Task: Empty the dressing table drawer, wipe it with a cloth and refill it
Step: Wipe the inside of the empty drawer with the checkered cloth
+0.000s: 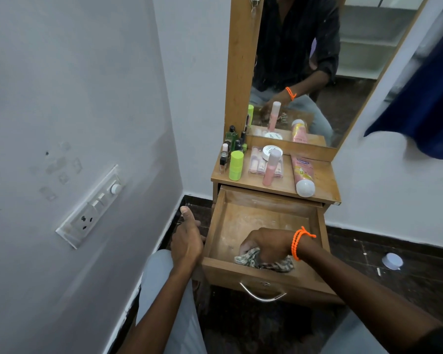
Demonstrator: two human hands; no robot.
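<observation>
Nearest the camera, the two hands work at the pulled-out drawer (264, 213): the right hand (269, 245) is curled round a patterned cloth (265, 261) and presses it into the front right corner of the drawer floor, while the left hand (187, 241) rests against the drawer's left wall, fingers loose, thumb up, gripping nothing I can see. Biggest risk, as I judge it, is the drawer itself: it hangs far out, and a hard downward scrub near its front could tip it off its runners or drag it onto the knees unless the left hand steadies it. Next, a jolt to the bench (325, 180) could roll the pink tube (301, 175), which lies on its side with its white cap near the front edge, straight into the drawer. Smaller still, the tall pink bottle (271, 167) and green bottle (235, 166) stand upright and could topple. As for containers, the drawer holds only the cloth and a pale dusty smear; a clear case (258, 166) holds small pink items, with a white jar (270, 151) on it.
</observation>
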